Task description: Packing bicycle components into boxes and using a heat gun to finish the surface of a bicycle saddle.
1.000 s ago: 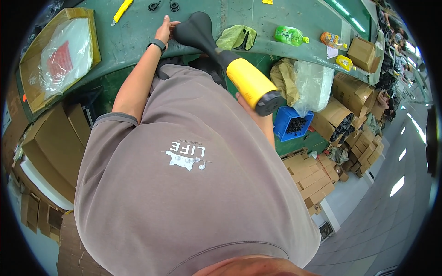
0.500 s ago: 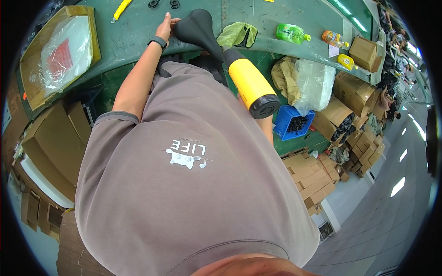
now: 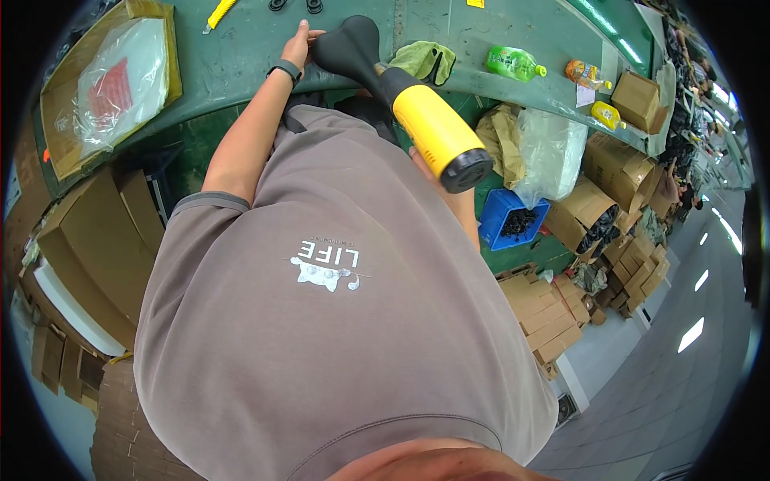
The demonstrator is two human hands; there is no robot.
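Observation:
A black bicycle saddle (image 3: 350,46) is held at the edge of the green workbench, its narrow nose pointing toward me. My left hand (image 3: 298,46), with a dark band on the wrist, grips its wide rear end at the left; some fingers are hidden by the saddle. A yellow heat gun (image 3: 437,132) with a black rear cap slants across, its metal nozzle right at the saddle's nose. Beneath the gun body my right hand (image 3: 420,165) shows only in part, closed around the gun's handle, which is hidden. A yellow-green cloth (image 3: 420,61) lies just right of the saddle.
On the workbench (image 3: 241,60) lie a yellow utility knife (image 3: 219,14), a green bottle (image 3: 513,62) and an orange drink bottle (image 3: 586,74). A carton with plastic-wrapped contents (image 3: 170,60) stands left. Below the bench at right are a blue bin (image 3: 491,220) and cardboard boxes (image 3: 613,172).
The heat gun has moved away from me and slightly left, bringing its nozzle over the saddle's nose. My left hand keeps its grip on the saddle; the whole view has shifted a little.

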